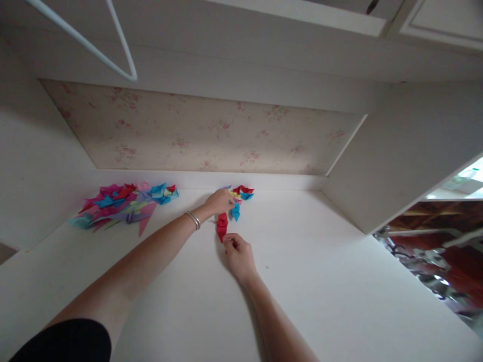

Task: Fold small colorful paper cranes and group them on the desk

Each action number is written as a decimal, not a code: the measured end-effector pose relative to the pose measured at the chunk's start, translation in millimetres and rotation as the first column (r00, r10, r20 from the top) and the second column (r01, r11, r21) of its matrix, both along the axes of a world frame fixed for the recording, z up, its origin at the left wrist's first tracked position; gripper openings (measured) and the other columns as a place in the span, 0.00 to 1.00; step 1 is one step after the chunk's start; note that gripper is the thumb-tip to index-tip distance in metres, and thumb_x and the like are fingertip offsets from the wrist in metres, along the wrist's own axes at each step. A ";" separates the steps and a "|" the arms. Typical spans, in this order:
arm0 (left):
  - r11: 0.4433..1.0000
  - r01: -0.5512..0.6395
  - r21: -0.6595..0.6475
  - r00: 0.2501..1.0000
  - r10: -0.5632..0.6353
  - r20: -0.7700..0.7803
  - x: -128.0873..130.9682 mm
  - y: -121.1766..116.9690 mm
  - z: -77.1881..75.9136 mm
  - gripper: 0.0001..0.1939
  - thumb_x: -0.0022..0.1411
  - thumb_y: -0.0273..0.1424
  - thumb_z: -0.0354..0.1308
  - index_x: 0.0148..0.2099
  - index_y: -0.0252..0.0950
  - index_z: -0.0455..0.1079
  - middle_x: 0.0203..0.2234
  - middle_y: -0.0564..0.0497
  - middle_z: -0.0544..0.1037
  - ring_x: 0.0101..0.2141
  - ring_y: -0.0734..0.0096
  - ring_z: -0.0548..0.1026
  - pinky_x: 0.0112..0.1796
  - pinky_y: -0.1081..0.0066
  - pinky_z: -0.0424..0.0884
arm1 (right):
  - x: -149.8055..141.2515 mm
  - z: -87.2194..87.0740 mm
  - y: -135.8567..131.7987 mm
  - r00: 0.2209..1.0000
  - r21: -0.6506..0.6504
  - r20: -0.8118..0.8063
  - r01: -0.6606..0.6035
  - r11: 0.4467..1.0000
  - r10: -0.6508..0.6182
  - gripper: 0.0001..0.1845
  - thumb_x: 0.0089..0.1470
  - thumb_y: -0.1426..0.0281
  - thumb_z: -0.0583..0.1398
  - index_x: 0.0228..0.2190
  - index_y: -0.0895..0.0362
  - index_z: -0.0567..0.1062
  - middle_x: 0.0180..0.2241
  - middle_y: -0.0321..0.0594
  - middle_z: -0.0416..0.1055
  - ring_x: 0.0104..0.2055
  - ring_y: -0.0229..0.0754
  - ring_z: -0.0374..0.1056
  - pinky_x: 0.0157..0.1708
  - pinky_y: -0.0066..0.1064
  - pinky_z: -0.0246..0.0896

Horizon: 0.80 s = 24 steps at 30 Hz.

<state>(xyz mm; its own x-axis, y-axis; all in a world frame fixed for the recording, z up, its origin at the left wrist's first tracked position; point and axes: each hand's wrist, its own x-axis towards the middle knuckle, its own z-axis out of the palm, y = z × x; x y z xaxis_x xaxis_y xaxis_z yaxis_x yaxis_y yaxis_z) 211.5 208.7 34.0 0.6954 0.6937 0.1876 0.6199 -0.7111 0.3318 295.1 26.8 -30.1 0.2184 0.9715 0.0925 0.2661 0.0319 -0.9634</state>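
My right hand (240, 255) is closed, thumb and forefinger pinching the near end of a red origami crane (222, 224) on the white surface. Further back, my left hand (219, 202), with metal bangles at the wrist, reaches with curled fingers into a small group of folded paper pieces; what its fingertips hold is hidden. Around it lie a red folded paper (243, 189), a blue one (247, 196), another blue one (235, 212) and a yellow one (234, 194).
At the back left, a heap of colourful paper cranes (124, 206) lies against the side panel. A floral back panel (211, 133) closes off the rear of the white tabletop (320, 281). A white bent rod (86, 45) hangs at upper left. Shiny objects (426, 266) blur beyond the right edge.
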 end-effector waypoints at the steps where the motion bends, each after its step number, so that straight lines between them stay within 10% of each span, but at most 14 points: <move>1: 1.000 -0.003 0.005 1.000 0.003 0.001 -0.8 0.8 -0.2 0.10 0.54 0.31 0.57 0.35 0.41 0.81 0.31 0.49 0.81 0.39 0.63 0.74 0.45 0.66 0.65 | 0.0 -0.4 -0.1 1.000 0.000 -0.001 0.002 1.000 -0.002 0.13 0.55 0.62 0.54 0.33 0.55 0.76 0.24 0.34 0.70 0.25 0.37 0.62 0.26 0.26 0.54; 24: 0.979 -0.170 -0.115 0.956 0.192 0.222 -32.5 -18.7 9.6 0.15 0.55 0.38 0.59 0.42 0.38 0.79 0.35 0.50 0.74 0.36 0.68 0.72 0.40 0.72 0.67 | 0.7 0.9 -2.1 1.000 -0.007 0.011 -0.009 1.000 0.009 0.15 0.55 0.60 0.54 0.33 0.54 0.76 0.22 0.33 0.68 0.24 0.37 0.61 0.25 0.27 0.53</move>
